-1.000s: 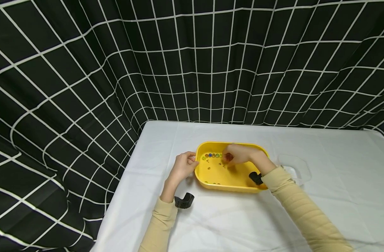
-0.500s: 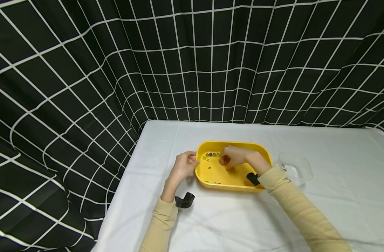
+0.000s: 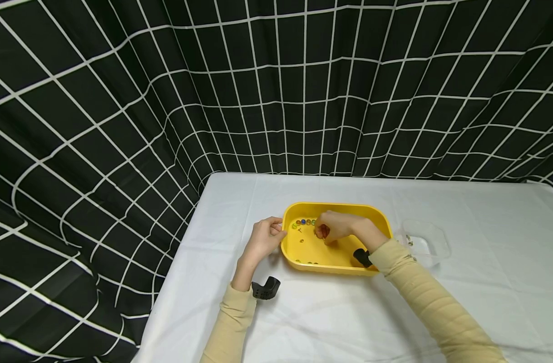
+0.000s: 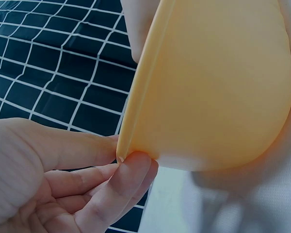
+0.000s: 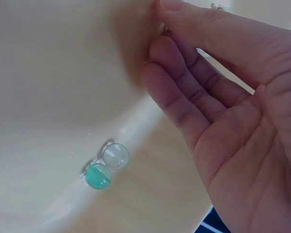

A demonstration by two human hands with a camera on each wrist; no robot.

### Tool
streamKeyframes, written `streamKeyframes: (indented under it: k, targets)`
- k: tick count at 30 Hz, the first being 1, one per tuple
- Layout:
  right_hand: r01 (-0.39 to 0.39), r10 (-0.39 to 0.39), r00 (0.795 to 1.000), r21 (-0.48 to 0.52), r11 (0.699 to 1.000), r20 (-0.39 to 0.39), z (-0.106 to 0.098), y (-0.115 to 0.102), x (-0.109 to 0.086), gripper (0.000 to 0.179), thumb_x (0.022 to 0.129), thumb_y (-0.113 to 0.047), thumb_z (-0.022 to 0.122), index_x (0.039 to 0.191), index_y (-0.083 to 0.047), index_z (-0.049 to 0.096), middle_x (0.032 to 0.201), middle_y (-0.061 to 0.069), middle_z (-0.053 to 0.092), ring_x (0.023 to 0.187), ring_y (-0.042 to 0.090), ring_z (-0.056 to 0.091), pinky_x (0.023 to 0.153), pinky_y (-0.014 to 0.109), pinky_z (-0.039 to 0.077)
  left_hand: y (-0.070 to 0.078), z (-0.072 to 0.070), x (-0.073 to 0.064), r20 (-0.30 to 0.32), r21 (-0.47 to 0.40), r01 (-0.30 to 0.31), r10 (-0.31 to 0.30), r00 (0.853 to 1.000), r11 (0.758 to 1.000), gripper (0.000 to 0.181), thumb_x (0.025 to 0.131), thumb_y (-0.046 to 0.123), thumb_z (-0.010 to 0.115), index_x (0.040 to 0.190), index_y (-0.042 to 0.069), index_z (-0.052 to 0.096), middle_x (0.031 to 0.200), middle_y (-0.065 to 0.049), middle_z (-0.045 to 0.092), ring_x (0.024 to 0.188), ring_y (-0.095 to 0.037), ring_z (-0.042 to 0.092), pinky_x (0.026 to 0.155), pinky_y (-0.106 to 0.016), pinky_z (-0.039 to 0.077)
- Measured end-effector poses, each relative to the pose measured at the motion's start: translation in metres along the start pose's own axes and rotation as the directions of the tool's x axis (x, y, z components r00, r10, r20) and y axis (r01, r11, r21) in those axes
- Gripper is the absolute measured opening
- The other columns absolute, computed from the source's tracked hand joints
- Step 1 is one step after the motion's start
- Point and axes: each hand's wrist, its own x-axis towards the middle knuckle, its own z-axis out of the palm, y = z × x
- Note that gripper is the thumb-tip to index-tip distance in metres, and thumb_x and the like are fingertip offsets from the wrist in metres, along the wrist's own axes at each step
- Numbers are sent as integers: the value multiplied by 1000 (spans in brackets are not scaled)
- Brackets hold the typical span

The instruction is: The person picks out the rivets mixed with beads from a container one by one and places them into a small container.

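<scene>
Head view: my left hand (image 3: 264,239) pinched the yellow tray (image 3: 324,269), likely steadying it; couldn't tell if right hand (image 3: 334,226) inside pinched anything.

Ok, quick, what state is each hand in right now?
Left hand: closed, pinching the yellow tray at its rim.
Right hand: curled inside the tray; whether it pinches anything cannot be told.
</scene>
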Motion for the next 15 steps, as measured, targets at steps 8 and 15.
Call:
streamKeyframes:
  k: [8, 15]
  targets:
    - [4, -4, 1000, 0, 1000, 17, 0, -1, -1, 13, 73, 8, 68, 74, -3, 60, 68, 0, 53, 63, 8, 45, 58, 19, 39, 0, -1, 0, 0, 0, -7, 7, 1000, 1000, 33, 85, 2, 64, 114, -10, 58, 87, -12, 61, 76, -20, 62, 65, -25, 52]
    - [-12, 12, 1000, -10, 1000, 25, 1, -1, -2, 13, 75, 5, 69, 74, -3, 60, 69, 0, 53, 63, 8, 45, 59, 19, 39, 1, -1, -1, 3, -11, -9, 9, 1000, 1000, 32, 85, 1, 64, 114, -10, 58, 87, -12, 61, 76, -20, 62, 65, -25, 52]
